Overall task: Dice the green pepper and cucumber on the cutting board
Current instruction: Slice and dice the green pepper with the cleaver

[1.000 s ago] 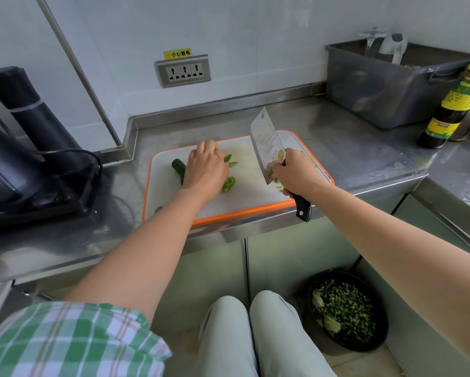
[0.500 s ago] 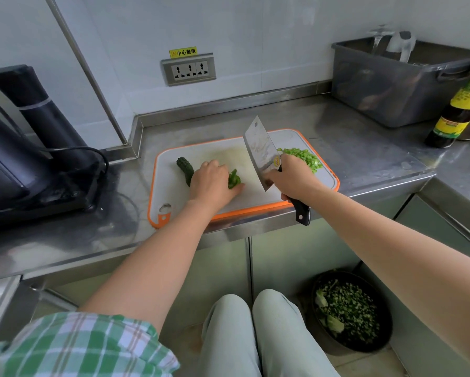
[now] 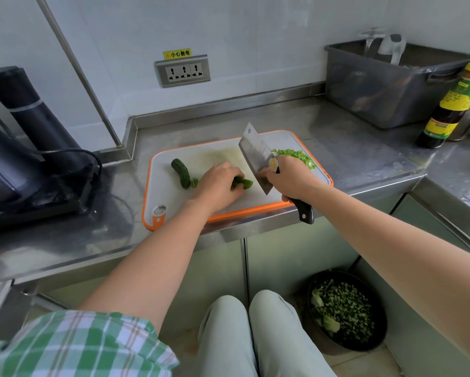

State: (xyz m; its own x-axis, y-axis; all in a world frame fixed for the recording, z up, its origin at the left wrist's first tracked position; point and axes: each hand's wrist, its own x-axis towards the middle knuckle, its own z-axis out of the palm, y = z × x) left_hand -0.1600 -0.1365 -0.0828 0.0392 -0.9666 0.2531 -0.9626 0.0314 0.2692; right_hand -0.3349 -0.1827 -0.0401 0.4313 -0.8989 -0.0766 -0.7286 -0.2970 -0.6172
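A white cutting board (image 3: 174,202) with an orange rim lies on the steel counter. My left hand (image 3: 217,183) holds a bunch of green pepper strips (image 3: 243,183) down on the board, fingers curled over them. My right hand (image 3: 291,180) grips a cleaver (image 3: 255,156) by its black handle, blade tilted just right of the strips, its tip near the board. A dark green cucumber (image 3: 180,172) lies on the board's left half. A pile of diced green pepper (image 3: 296,156) sits at the board's far right corner.
A black appliance (image 3: 24,148) with a cord stands on the left of the counter. At the back right are a grey tub (image 3: 386,85) and a dark sauce bottle (image 3: 451,104). On the floor lies a black bowl of vegetable scraps (image 3: 346,308), beside my knees.
My left hand gathered the scattered pepper strips and pulled them toward the board's front middle. The cleaver came lower and closer to them. The diced pile came into sight behind my right hand.
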